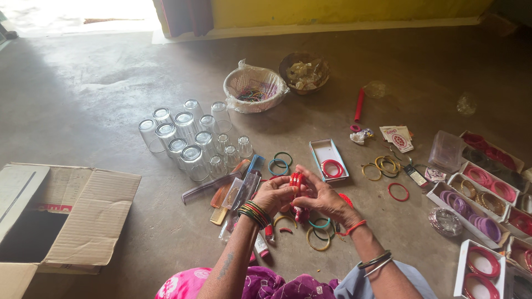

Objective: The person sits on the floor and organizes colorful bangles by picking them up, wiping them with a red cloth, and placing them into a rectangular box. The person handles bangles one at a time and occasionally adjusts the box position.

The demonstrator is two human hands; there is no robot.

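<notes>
You are seated on a bare concrete floor (100, 83), looking down at your own two hands. At your left lies the largest thing, an open cardboard box (83, 216) with its flaps spread. Beyond it stands a cluster of upturned clear glasses (188, 138). At your right, rows of white trays (482, 194) hold pink, purple, red and gold bangles. Farther off sit a white basket (255, 88) lined with plastic and, just beside it, a brown bowl (305, 72). An open small box (330, 160) with a red ring inside lies just beyond your hands. Combs (213, 194) rest to the left of your hands, near the glasses. Loose bangles (318, 230), green, yellow and red, are scattered on the floor under and around your hands.

Your left hand (274, 195) and right hand (321, 196) meet at the middle, fingers closed together around a small stack of red bangles (297, 179), held upright just above the floor. Your left wrist wears several coloured bangles, your right a red thread.
</notes>
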